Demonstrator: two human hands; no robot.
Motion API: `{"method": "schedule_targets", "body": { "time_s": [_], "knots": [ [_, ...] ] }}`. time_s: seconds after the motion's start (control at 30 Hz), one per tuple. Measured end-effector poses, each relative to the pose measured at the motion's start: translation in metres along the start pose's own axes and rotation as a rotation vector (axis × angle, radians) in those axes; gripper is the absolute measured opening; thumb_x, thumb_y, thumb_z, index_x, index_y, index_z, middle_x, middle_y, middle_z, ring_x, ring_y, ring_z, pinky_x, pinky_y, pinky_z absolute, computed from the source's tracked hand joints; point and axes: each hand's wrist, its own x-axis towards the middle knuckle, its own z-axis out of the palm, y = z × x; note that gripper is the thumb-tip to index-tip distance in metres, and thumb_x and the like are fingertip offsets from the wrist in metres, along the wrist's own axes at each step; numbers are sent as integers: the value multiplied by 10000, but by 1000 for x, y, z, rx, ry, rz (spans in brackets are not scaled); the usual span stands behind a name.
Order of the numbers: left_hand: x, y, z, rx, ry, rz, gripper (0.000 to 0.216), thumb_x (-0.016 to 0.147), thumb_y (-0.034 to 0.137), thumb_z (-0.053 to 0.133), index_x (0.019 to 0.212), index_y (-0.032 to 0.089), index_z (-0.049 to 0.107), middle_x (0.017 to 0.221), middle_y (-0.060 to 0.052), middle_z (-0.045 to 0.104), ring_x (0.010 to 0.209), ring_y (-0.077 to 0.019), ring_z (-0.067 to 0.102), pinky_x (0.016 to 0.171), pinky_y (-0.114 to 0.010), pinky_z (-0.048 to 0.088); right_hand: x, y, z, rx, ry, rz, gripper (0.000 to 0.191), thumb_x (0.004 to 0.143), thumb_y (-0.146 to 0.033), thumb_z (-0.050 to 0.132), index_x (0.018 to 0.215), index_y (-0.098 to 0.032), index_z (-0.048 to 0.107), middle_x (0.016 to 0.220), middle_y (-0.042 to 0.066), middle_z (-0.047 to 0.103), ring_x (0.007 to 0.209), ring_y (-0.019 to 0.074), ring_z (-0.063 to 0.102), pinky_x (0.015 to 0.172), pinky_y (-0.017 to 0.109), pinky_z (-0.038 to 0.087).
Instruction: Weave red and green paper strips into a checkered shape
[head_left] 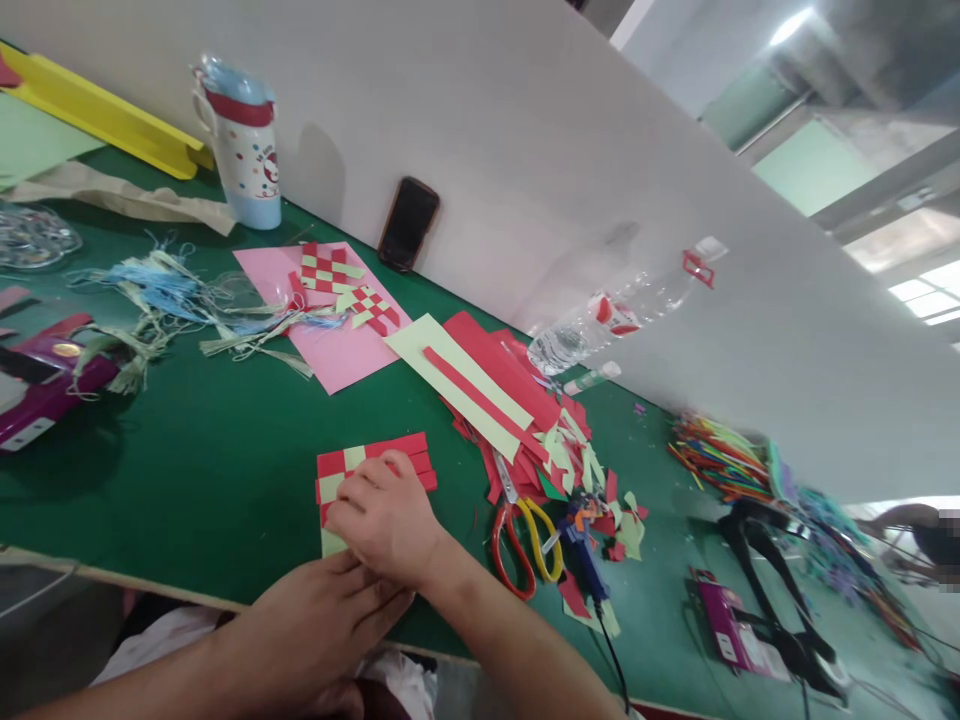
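A half-woven mat of red and pale green paper strips [375, 455] lies on the green table [210, 470] near the front edge. My right hand [386, 515] rests on the mat with its fingers curled, pressing and gripping the strips. My left hand [322, 620] lies flat at the table edge just below it. Its fingers are stretched out toward the mat's lower corner and tucked under my right wrist.
Red-and-yellow scissors [525, 540], a glue gun [585, 545] and a heap of red and green strips [495, 390] lie to the right. Behind are a pink sheet [337, 350], a phone [407, 223], a tipped bottle [600, 325], a cup [244, 140] and threads [165, 290]. Another person's arm [907, 520] shows far right.
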Motion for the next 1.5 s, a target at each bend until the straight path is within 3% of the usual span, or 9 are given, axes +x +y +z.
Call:
{"method": "schedule_targets", "body": {
  "time_s": [0.17,0.27,0.47,0.6,0.73,0.97,1.07,1.3,1.5],
  "knots": [
    [1,1,0,-20,11,-17,937,883,570,708,1623,150,317,1560,-141,562,1456,-269,488,1185,-365,349,6,2,-5,34,-3,49,270,1083,-461,518,1233,-308,684,1319,15,709,1227,249,528,983,451,392],
    [2,2,-1,-12,-7,-41,914,827,499,770,1581,139,398,1570,-146,548,1440,-281,515,1198,-367,345,9,4,-7,2,-41,0,314,1081,-504,493,1238,-314,688,1458,33,630,1350,299,455,1066,534,372],
    [1,0,2,-49,7,-15,852,874,495,729,1581,147,405,1615,-144,486,1482,-271,473,1251,-376,285,3,8,-2,42,-34,52,352,1071,-532,490,1232,-305,706,1504,47,602,1420,323,443,1150,601,366],
    [2,-2,-4,-54,-18,11,895,854,539,753,1580,147,409,1624,-144,466,1506,-272,444,1284,-385,240,-12,18,-4,143,86,247,370,1098,-373,455,1394,-241,635,1469,88,632,1446,283,458,1176,520,423],
    [0,-5,-11,-27,1,82,914,844,572,762,1591,198,390,1663,-102,398,1524,-277,415,1298,-421,223,-41,30,-14,202,175,432,396,1087,-226,409,1407,-125,620,1424,151,658,1450,267,485,1169,466,464],
    [0,-23,-4,-2,99,62,864,970,703,487,1641,202,277,1670,-83,379,1566,-248,332,1318,-417,104,-70,26,-14,230,-159,456,457,1086,-326,448,1512,-190,542,1585,86,533,1564,325,321,1253,627,291],
    [1,-27,0,0,79,70,889,970,757,393,1647,198,251,1669,-95,373,1562,-245,340,1314,-408,78,-72,26,-12,213,-234,465,479,1092,-352,436,1546,-215,508,1622,58,481,1591,327,248,1272,644,223],
    [0,-24,3,-40,-60,20,930,939,806,372,1650,226,221,1696,-102,302,1576,-271,305,1305,-448,109,-81,28,-5,136,-222,470,506,1087,-367,453,1566,-207,480,1633,67,464,1593,323,239,1271,634,235],
    [-1,-26,-6,-39,9,67,959,921,780,481,1661,272,144,1704,-74,299,1582,-265,288,1310,-452,133,-81,27,-7,142,-158,461,546,1074,-417,489,1572,-195,464,1647,91,443,1587,356,243,1248,658,275]
  ]
}}
